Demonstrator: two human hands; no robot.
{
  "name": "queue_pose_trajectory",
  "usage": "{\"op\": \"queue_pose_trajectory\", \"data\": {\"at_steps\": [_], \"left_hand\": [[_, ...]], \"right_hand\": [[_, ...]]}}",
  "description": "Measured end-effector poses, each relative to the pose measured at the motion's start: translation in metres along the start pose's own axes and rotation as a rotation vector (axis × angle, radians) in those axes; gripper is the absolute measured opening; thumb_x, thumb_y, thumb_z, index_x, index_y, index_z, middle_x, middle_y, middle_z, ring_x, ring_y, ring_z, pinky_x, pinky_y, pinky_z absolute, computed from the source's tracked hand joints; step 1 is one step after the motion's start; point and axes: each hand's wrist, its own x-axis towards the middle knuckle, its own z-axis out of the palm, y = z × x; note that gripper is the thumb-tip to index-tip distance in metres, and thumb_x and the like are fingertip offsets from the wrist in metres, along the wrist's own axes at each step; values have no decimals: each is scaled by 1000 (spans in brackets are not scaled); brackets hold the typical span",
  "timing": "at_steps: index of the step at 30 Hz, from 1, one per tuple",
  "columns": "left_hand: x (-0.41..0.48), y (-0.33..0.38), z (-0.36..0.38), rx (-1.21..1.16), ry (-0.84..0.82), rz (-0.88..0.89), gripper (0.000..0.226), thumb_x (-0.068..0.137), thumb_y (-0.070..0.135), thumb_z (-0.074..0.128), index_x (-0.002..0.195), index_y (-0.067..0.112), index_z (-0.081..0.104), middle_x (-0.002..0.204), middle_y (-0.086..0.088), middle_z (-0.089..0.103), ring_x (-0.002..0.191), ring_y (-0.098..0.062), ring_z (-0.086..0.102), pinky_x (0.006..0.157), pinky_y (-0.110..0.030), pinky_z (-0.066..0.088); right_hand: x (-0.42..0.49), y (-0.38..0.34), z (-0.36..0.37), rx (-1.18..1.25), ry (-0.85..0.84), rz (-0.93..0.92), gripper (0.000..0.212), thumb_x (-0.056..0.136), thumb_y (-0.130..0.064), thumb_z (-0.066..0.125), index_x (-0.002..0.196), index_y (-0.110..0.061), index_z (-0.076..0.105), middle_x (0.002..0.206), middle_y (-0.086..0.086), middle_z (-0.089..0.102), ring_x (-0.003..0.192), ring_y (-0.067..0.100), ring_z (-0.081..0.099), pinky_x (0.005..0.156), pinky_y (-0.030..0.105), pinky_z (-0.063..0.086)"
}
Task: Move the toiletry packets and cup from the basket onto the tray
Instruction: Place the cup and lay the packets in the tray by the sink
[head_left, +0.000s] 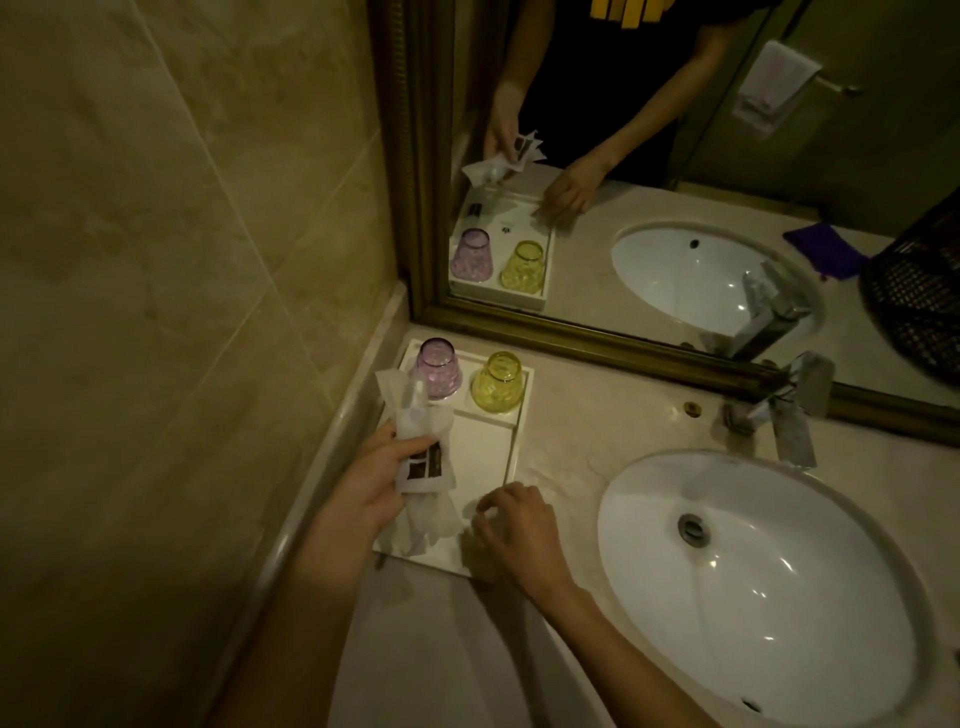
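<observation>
A bunch of toiletry packets (415, 441) was gripped in the fingers of the left hand (371, 480) over the white tray (511, 441) at the bench's left. The right hand (517, 530), fingers curled, touched the tray's near end; any hold could not be told. Purple cup (435, 368) and yellow cup (497, 382) were already set at the far end. Packets seemed left to lay.
</observation>
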Motion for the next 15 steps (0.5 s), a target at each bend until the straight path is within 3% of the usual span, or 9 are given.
{"op": "queue_pose_trajectory", "data": {"at_steps": [3, 5, 7, 9, 12, 15], "left_hand": [[6, -6, 5, 38, 28, 2, 32, 81, -4, 65, 110, 11, 64, 74, -12, 74, 62, -25, 71, 51, -38, 57], [8, -10, 11, 67, 25, 7, 30, 80, -2, 68, 107, 12, 66, 77, -13, 75, 64, -26, 72, 53, -40, 58], [10, -14, 16, 98, 20, 6, 30, 79, 1, 70, 107, 11, 66, 80, -15, 75, 69, -29, 73, 57, -42, 58], [10, -16, 19, 90, 0, 2, 31, 80, 1, 70, 110, 8, 66, 82, -17, 75, 71, -31, 73, 57, -42, 58], [11, -15, 16, 13, 35, -20, 25, 86, 5, 64, 111, 3, 65, 87, -19, 73, 77, -31, 71, 65, -42, 59], [7, -10, 0, -86, 100, -83, 18, 92, 8, 51, 104, 0, 62, 68, -14, 66, 60, -23, 64, 52, -27, 55]], "right_hand": [[8, -23, -31, 564, 87, 234, 20, 95, -33, 64, 85, -18, 72, 76, -4, 69, 71, 7, 62, 70, 24, 51], [17, -35, -45, 722, 10, 280, 30, 95, -41, 63, 83, -16, 74, 68, -4, 68, 61, 5, 60, 63, 19, 48], [24, -44, -54, 784, -103, 267, 32, 94, -43, 65, 76, -18, 72, 63, -5, 63, 60, 8, 56, 59, 19, 45], [31, -44, -54, 792, -131, 236, 30, 91, -31, 70, 64, -19, 66, 59, 0, 56, 59, 11, 51, 59, 24, 41], [42, -31, -47, 789, -46, 284, 29, 89, -18, 72, 61, -14, 64, 55, 1, 52, 54, 10, 47, 57, 25, 39], [53, -9, -38, 754, 19, 395, 27, 88, -17, 75, 63, -9, 67, 54, 0, 53, 51, 10, 47, 56, 26, 40]]}}
